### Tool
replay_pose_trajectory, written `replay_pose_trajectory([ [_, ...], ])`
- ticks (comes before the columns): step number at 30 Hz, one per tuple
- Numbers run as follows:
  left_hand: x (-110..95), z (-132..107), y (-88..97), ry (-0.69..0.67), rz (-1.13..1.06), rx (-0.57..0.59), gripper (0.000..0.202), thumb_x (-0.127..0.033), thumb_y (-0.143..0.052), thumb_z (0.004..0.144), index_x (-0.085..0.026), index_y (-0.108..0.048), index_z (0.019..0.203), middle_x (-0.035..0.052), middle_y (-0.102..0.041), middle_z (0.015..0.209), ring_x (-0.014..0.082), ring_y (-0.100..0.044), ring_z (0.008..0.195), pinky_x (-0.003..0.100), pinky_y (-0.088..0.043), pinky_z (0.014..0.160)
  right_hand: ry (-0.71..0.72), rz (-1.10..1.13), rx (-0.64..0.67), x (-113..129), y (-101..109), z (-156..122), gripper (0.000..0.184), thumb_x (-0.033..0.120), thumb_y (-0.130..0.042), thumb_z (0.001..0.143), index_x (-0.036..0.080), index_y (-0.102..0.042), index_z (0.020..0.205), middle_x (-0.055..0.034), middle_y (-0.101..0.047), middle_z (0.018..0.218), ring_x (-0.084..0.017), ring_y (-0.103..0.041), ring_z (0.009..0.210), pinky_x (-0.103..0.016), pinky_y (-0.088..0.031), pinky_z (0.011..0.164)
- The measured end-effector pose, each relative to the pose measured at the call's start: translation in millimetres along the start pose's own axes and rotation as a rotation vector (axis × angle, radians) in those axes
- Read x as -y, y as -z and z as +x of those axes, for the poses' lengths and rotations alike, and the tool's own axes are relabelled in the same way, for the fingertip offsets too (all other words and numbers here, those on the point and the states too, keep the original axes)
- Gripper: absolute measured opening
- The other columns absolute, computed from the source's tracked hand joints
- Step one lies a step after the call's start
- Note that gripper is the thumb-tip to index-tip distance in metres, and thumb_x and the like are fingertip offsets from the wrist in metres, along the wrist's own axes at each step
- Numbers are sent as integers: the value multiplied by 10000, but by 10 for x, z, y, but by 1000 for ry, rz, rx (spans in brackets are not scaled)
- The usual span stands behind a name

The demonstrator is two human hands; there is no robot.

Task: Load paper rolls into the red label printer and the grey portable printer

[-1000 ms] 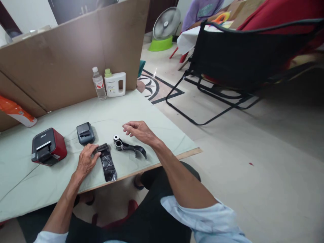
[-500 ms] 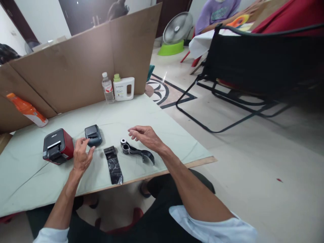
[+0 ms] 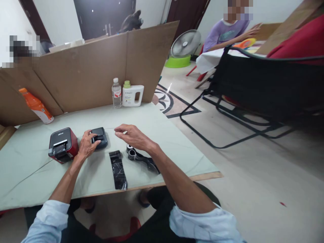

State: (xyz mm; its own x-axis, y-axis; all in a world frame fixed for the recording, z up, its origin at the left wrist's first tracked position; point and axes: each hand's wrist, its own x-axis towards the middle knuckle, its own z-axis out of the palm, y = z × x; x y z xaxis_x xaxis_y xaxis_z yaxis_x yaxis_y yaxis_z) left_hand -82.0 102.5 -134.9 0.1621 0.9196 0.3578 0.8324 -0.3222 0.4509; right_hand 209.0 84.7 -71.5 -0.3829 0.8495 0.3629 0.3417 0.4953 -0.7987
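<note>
My left hand (image 3: 87, 145) is at the left side of a small dark blue-grey box-shaped device (image 3: 102, 143), its thumb and fingers apart and overlapping the device's edge. Whether it grips the device cannot be made out. My right hand (image 3: 131, 136) hovers to the right of that device, fingers stretched out and holding nothing. Below it lie black curved pieces with round ring ends (image 3: 138, 157), partly hidden by my right forearm. A shiny black plastic strip (image 3: 118, 170) lies flat between my arms. Left of my left hand stands a red and black boxy device (image 3: 63, 145).
A cardboard panel (image 3: 88, 77) borders the table's back. Before it stand a clear water bottle (image 3: 116, 94), a white handled jug (image 3: 130, 96) and a leaning orange bottle (image 3: 37, 106). Right of the table are a black folding chair (image 3: 253, 87), a fan (image 3: 186, 44) and a seated person (image 3: 225, 33).
My left hand has moved right and forward onto the small dark device's edge. My right hand has moved left, nearer to it. The camera view has shifted, with more of the background showing.
</note>
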Motion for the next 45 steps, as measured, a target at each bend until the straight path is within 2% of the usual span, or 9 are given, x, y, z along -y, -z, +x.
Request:
replay_pose_trajectory([
  [6, 71, 78, -102, -23, -106, -74, 189, -318, -755, 849, -234, -800, 1013, 121, -600, 1392, 310, -628, 1270, 489, -587, 1024, 81, -126, 72, 183, -249, -102, 242, 248, -599, 1006, 183, -742, 1190, -106, -753, 1151, -221, -703, 1044, -376, -539, 948],
  [14, 121, 156, -191, 34, -167, -132, 111, -278, -730, 847, -216, -785, 921, 115, -641, 1290, 280, -640, 1206, 470, -586, 1001, 33, -252, 130, 27, -359, -193, 242, 229, -597, 1016, 189, -719, 1221, -109, -747, 1193, -239, -694, 1126, -402, -525, 1010],
  [19, 101, 177, -198, 1, -135, -107, 135, -308, -695, 879, -211, -780, 921, 116, -650, 1330, 295, -618, 1246, 504, -535, 1077, 10, -293, 104, -45, -332, -119, 255, 245, -573, 1030, 178, -710, 1234, -114, -743, 1200, -234, -690, 1118, -391, -523, 1008],
  [25, 57, 138, -171, -43, -111, -109, 239, -368, -608, 941, -211, -785, 907, 122, -658, 1341, 301, -604, 1280, 506, -479, 1145, 29, -376, 110, -180, -475, -95, 324, 242, -573, 1029, 206, -646, 1343, -134, -687, 1300, -260, -621, 1249, -444, -476, 1095],
  [28, 54, 131, -143, -54, -134, -91, 250, -393, -603, 946, -226, -781, 893, 108, -664, 1333, 292, -609, 1275, 507, -480, 1147, 7, -435, 116, -131, -567, 16, 395, 214, -598, 1006, 209, -592, 1401, -154, -626, 1367, -283, -576, 1298, -463, -464, 1105],
  [32, 75, 144, -123, -54, -180, -86, 246, -410, -622, 934, -232, -783, 877, 101, -663, 1336, 287, -607, 1277, 507, -476, 1157, -39, -550, 185, 59, -713, 317, 437, 147, -619, 965, 215, -581, 1395, -141, -600, 1337, -273, -597, 1216, -411, -507, 1034],
  [37, 126, 126, -155, -48, -243, -86, 290, -429, -619, 937, -220, -771, 805, 114, -663, 1327, 295, -614, 1276, 521, -470, 1164, -62, -719, 299, 121, -913, 626, 268, 171, -560, 1001, 216, -690, 1232, -130, -643, 1288, -272, -610, 1191, -369, -533, 943],
  [41, 215, 54, -149, -39, -314, -43, 277, -468, -695, 895, -212, -787, 948, 137, -596, 1436, 312, -577, 1355, 509, -493, 1144, -50, -770, 306, 59, -983, 631, 264, 228, -486, 1055, 224, -744, 1112, -119, -685, 1220, -266, -620, 1169, -355, -523, 907],
  [45, 338, -28, -131, -18, -324, 17, 613, -516, -854, 738, -223, -714, 1258, 162, -474, 1580, 365, -475, 1474, 547, -456, 1178, -27, -761, 280, 47, -1006, 488, 265, 240, -485, 1065, 212, -747, 1094, -122, -694, 1200, -267, -610, 1153, -356, -512, 896],
])
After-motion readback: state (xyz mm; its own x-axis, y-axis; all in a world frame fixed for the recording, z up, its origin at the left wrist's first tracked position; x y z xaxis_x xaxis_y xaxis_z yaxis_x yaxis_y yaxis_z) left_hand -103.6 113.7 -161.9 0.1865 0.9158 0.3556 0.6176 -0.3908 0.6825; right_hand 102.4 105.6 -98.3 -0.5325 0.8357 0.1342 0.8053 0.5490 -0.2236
